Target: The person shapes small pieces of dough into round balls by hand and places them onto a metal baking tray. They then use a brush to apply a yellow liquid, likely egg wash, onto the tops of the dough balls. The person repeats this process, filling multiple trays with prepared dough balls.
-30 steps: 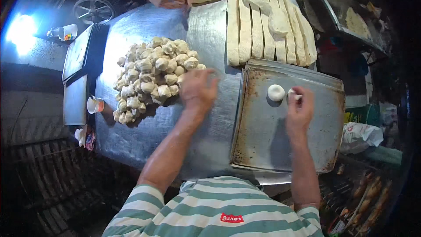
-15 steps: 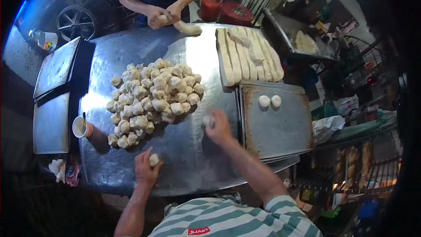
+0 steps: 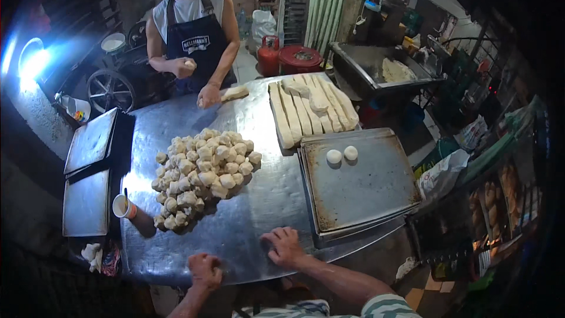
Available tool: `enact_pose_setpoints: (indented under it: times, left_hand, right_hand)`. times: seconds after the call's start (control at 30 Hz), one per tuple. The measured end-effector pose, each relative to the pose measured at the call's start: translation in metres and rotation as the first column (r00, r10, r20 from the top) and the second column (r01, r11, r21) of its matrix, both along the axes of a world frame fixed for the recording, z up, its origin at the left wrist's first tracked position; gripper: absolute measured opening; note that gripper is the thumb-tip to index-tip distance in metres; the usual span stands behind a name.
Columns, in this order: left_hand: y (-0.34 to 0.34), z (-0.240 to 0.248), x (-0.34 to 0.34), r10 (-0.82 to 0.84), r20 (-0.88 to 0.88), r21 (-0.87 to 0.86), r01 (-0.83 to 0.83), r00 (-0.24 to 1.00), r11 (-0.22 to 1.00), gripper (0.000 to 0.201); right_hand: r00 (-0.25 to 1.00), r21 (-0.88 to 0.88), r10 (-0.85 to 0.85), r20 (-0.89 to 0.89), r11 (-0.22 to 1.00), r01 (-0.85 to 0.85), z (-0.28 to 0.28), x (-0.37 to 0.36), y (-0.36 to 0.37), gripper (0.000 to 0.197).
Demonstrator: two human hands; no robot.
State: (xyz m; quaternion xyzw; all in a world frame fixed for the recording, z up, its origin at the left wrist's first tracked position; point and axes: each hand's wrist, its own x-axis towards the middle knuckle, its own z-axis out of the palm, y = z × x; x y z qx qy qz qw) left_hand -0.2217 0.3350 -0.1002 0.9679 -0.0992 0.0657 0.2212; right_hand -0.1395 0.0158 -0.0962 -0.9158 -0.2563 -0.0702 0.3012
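The two hands are apart from each other, both with the back upward at the near part of the metal surface (image 3: pixel 247 229). The left hand (image 3: pixel 205 271) is curled into a loose fist, while the right hand (image 3: pixel 285 247) is more open, its fingers bent and a little spread. Their palms are hidden, so I cannot tell if either one covers a piece of dough. The lower edge cuts off the person's body, and a striped sleeve (image 3: pixel 388 306) is only partly seen. At twelve o'clock from the left hand lies the pile of dough lumps (image 3: pixel 203 171), pale, knobbly and pressed together (the lowest ones cannot be made out). At one o'clock from the right hand, two smooth dough rounds (image 3: pixel 334 156) sit side by side on a flat metal tray (image 3: pixel 376 191), brown-stained along its rim. Beyond the tray, at twelve o'clock from the right hand, long soft dough strips (image 3: pixel 306 115) lie in a row. Between ten and eleven o'clock from the left hand stands a small cup (image 3: pixel 123 206); its contents are unclear.
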Motion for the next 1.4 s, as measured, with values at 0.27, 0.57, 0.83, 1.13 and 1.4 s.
enact_pose_setpoints:
  times: [0.27, 0.57, 0.83, 1.13, 1.4]
  left_hand:
    - [0.007, -0.036, 0.115, 0.192, 0.144, -0.097, -0.179, 0.971, 0.979, 0.022]
    - [-0.009, -0.009, 0.036, -0.015, 0.037, -0.098, 0.019, 0.999, 0.995, 0.037]
    - [0.047, -0.033, 0.079, 0.203, 0.168, -0.170, -0.175, 0.965, 0.970, 0.031]
    - [0.021, -0.042, 0.130, -0.084, 0.225, 0.013, 0.083, 0.971, 0.996, 0.049]
    - [0.010, -0.077, 0.041, -0.048, 0.219, -0.162, 0.084, 0.975, 0.983, 0.046]
  right_hand:
    - [0.982, -0.056, -0.080, 0.169, 0.994, 0.090, -0.046, 0.090, -0.006, 0.026]
    - [0.995, -0.024, -0.027, 0.093, 0.999, 0.029, -0.047, 0.014, 0.010, 0.023]
    - [0.972, 0.073, -0.165, -0.166, 0.981, 0.179, -0.046, 0.065, -0.022, 0.024]
    - [0.996, -0.077, 0.020, 0.088, 0.997, -0.013, -0.039, 0.095, 0.008, 0.021]
    - [0.987, 0.113, -0.134, 0.086, 0.986, 0.124, -0.056, 0.020, 0.012, 0.021]
